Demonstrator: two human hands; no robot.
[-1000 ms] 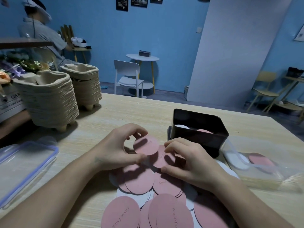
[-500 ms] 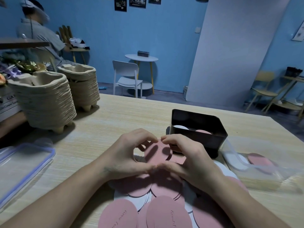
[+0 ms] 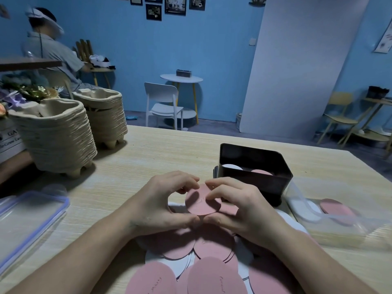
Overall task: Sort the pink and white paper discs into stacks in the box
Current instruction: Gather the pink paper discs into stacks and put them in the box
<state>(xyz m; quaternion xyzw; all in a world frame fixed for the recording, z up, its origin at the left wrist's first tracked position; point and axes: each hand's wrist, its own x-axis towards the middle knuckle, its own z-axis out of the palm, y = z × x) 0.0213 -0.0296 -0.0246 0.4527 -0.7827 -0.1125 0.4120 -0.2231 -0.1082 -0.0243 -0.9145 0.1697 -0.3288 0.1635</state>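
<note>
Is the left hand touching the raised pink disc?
Touching. The head view shows the left hand with fingers on the pink disc at its upper rim; the right hand pinches it too.

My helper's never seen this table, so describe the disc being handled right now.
On the wooden table, just before the black box, lies a pile of discs. The pink disc is pinched between the left hand and right hand, raised while its neighbours lie flat.

Blue walls (image 3: 212,49), white chair (image 3: 164,102), round side table (image 3: 181,78), dim light.
</note>
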